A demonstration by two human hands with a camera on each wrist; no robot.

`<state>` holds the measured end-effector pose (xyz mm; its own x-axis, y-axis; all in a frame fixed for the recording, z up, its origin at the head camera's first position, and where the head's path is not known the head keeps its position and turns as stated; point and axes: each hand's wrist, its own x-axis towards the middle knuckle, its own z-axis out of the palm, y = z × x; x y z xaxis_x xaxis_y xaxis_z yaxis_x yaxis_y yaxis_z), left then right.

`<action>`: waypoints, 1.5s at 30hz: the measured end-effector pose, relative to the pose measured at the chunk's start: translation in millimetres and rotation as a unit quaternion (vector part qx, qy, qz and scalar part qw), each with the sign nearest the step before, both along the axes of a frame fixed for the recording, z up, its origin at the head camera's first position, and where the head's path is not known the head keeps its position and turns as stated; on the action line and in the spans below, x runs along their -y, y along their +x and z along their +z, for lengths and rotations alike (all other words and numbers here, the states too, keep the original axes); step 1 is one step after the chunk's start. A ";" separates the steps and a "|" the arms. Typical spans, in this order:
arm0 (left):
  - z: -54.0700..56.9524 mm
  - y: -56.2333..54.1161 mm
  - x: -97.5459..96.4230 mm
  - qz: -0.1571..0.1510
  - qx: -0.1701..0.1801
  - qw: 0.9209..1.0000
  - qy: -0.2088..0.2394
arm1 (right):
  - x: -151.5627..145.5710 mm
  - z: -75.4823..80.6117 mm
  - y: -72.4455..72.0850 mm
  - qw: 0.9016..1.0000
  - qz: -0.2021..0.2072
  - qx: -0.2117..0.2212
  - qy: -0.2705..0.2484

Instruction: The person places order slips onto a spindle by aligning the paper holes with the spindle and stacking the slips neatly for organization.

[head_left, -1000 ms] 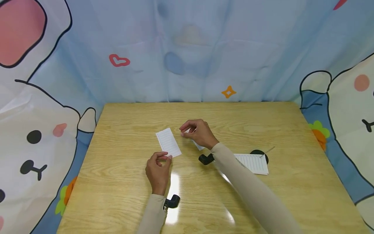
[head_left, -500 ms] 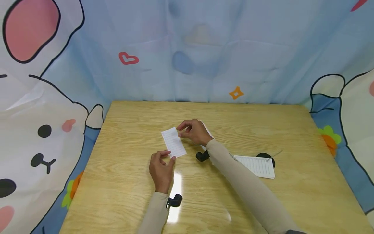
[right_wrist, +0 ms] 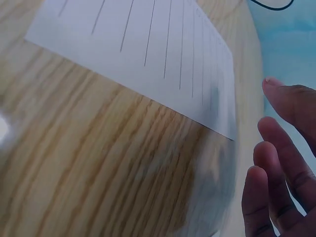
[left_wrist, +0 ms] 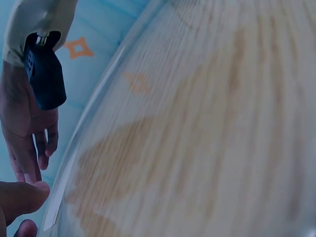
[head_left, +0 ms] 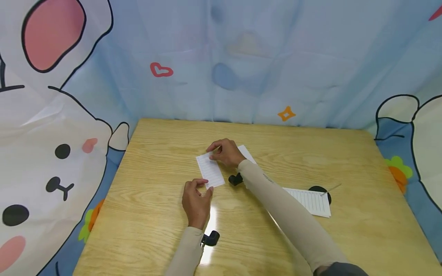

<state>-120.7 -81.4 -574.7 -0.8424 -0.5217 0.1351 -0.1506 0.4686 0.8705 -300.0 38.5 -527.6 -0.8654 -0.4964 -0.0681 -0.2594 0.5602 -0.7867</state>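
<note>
Positioning looks like the step: the lined paper (head_left: 211, 170) lies between the loose right hand (head_left: 226, 153) and relaxed left hand (head_left: 197, 203), neither visibly gripping; next probably calls for light, steady touch.

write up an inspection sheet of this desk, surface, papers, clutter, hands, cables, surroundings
Surface: wooden table, shiny in places
Papers: lined sheet near the middle; second sheet, partly hidden; lined paper further right
Clutter: black disc, partly covered by that lined paper; thin stick beside
Hands: left hand at the lined sheet's near end, right hand at its far end; contact unclear; black gadget on each wrist
Cables: nothing seen
Surroundings: cartoon curtain behind
</note>
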 end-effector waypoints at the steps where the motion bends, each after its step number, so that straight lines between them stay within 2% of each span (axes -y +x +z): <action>1: -0.4 0.1 -0.1 0.000 -0.002 1.000 -0.003 | 1.8 -0.9 -1.3 1.000 0.003 -0.001 0.006; 12: -2.0 1.4 -3.4 -0.017 0.003 1.000 -0.012 | 16.1 -5.9 -13.1 0.998 0.017 -0.008 0.066; 21: -2.6 1.3 -3.2 -0.014 0.000 1.000 -0.009 | 24.0 -7.6 -17.1 0.996 0.006 -0.006 0.089; 28: -5.3 -1.3 -1.8 -0.011 -0.007 1.000 -0.015 | 30.9 -7.4 -27.3 0.994 0.000 0.003 0.113; 41: -6.2 -1.6 0.6 -0.017 -0.010 1.000 -0.009 | 31.0 -12.0 -34.2 0.994 0.022 0.015 0.104; 45: -6.2 -1.2 1.2 -0.016 -0.010 1.000 -0.007 | 25.8 -11.6 -36.1 0.995 0.032 0.040 0.083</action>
